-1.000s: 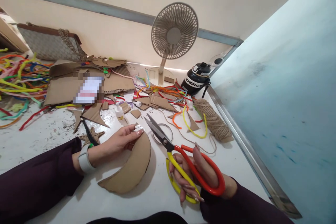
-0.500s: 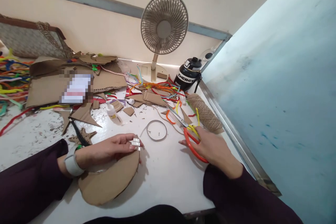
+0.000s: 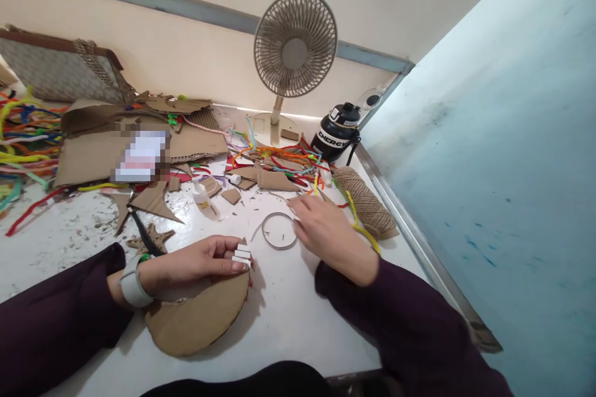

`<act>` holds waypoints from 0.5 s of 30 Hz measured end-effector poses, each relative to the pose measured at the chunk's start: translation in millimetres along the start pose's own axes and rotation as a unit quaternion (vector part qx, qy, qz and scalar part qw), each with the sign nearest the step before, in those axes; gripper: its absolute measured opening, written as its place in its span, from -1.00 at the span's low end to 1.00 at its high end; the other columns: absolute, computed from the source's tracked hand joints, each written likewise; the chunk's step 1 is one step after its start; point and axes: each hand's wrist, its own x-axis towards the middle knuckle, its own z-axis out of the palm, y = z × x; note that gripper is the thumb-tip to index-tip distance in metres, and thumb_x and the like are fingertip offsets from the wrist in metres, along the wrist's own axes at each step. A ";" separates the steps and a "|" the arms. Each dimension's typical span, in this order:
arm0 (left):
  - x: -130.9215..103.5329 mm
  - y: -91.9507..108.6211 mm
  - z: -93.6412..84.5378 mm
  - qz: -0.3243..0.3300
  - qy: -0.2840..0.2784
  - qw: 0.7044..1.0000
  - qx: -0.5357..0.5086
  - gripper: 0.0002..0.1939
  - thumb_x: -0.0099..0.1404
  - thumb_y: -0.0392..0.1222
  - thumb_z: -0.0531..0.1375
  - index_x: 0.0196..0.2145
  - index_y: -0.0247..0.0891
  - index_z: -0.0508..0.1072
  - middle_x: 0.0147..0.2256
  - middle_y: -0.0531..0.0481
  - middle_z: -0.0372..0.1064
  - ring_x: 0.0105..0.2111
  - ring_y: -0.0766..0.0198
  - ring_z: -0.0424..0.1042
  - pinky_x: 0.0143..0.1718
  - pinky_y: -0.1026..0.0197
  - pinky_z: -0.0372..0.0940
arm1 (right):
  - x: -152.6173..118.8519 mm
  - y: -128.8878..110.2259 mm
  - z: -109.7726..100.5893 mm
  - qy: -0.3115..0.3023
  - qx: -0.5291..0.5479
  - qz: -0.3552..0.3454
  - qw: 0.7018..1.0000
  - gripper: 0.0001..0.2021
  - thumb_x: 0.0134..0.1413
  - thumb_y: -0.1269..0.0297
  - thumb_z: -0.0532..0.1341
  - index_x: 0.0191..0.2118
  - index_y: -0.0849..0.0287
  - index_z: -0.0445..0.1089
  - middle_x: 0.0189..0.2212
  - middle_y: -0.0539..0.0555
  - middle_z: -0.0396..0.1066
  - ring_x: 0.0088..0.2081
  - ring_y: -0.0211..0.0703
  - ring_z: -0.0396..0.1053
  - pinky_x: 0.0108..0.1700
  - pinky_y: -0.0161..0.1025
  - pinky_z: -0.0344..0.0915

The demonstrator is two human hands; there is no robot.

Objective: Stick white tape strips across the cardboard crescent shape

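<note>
My left hand (image 3: 209, 263) is closed on the end of a curved cardboard cutout (image 3: 200, 316), thumb on top. Small shiny white strips (image 3: 242, 254) show at my fingertips, against the cardboard's end. Over the table my right hand (image 3: 330, 232) reaches forward and left, its fingers apart, with nothing visible in them. Its fingertips come close to a coiled thin grey band (image 3: 279, 247) and a thin tan cord (image 3: 278, 197). No scissors show now; my hand and sleeve cover where they were. A yellow pipe cleaner (image 3: 369, 239) curves out beside my right wrist.
A twine roll (image 3: 365, 198) and black bottle (image 3: 335, 136) stand right, near the wall ledge. A fan (image 3: 294, 53) is at the back. Cardboard scraps (image 3: 277, 180), a small glue bottle (image 3: 201, 195), a cardboard star (image 3: 151, 239) and a phone (image 3: 142, 155) lie around.
My right hand, which held orange-handled scissors, has moved left and forward; the scissors are out of sight. My left hand still holds the cardboard, and the view has shifted slightly.
</note>
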 end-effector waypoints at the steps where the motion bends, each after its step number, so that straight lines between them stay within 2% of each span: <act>1: -0.5 0.3 -0.1 0.004 0.005 1.000 0.001 -0.84 0.19 -0.19 0.33 -0.29 -0.29 0.48 -0.29 -0.07 0.52 -0.32 0.31 0.48 -0.25 0.31 0.29 | 13.6 -6.7 4.6 -0.003 0.005 -0.031 1.000 -0.76 0.16 0.44 0.09 -0.07 0.28 0.36 -0.11 0.25 0.40 -0.06 0.06 0.36 -0.09 -0.14 0.28; 5: -0.5 0.9 -2.5 0.022 0.015 1.000 0.011 -0.84 0.17 -0.20 0.34 -0.29 -0.29 0.50 -0.35 0.01 0.47 -0.38 0.39 0.42 -0.32 0.38 0.24 | 50.1 -15.0 25.4 -0.024 0.003 -0.055 0.998 -0.79 0.07 0.47 0.12 -0.14 0.31 0.35 -0.14 0.32 0.39 -0.10 0.10 0.34 -0.13 -0.11 0.26; 7: 0.0 1.8 -3.3 0.022 0.018 1.000 0.007 -0.83 0.17 -0.20 0.34 -0.28 -0.29 0.50 -0.34 -0.01 0.47 -0.37 0.37 0.42 -0.31 0.37 0.25 | 55.6 -9.2 31.3 -0.021 0.024 -0.052 0.998 -0.82 0.06 0.46 0.12 -0.19 0.30 0.35 -0.16 0.30 0.39 -0.11 0.07 0.34 -0.13 -0.12 0.25; 10: 0.2 2.9 -3.3 0.018 0.024 1.000 -0.003 -0.83 0.18 -0.18 0.34 -0.30 -0.29 0.49 -0.34 -0.04 0.49 -0.37 0.34 0.44 -0.31 0.34 0.27 | 55.6 5.6 34.3 0.000 0.133 -0.046 0.990 -0.86 0.01 0.42 0.14 -0.24 0.24 0.32 -0.26 0.17 0.41 -0.23 -0.06 0.35 -0.20 -0.21 0.23; 13: 0.5 2.1 -3.9 0.024 0.038 0.999 -0.012 -0.83 0.19 -0.19 0.33 -0.27 -0.28 0.49 -0.32 -0.04 0.49 -0.38 0.34 0.45 -0.34 0.34 0.28 | 55.4 19.5 35.6 0.001 0.301 -0.028 0.953 -0.83 -0.06 0.41 0.15 -0.26 0.20 0.28 -0.39 0.03 0.37 -0.36 -0.21 0.32 -0.32 -0.29 0.21; 15: 0.9 0.9 -4.5 0.034 0.055 0.998 -0.020 -0.82 0.19 -0.20 0.33 -0.25 -0.28 0.49 -0.30 -0.03 0.49 -0.36 0.35 0.45 -0.34 0.35 0.28 | 57.1 24.9 36.6 -0.037 0.415 0.000 0.909 -0.78 -0.07 0.41 0.12 -0.22 0.19 0.27 -0.45 -0.03 0.32 -0.43 -0.26 0.29 -0.39 -0.33 0.21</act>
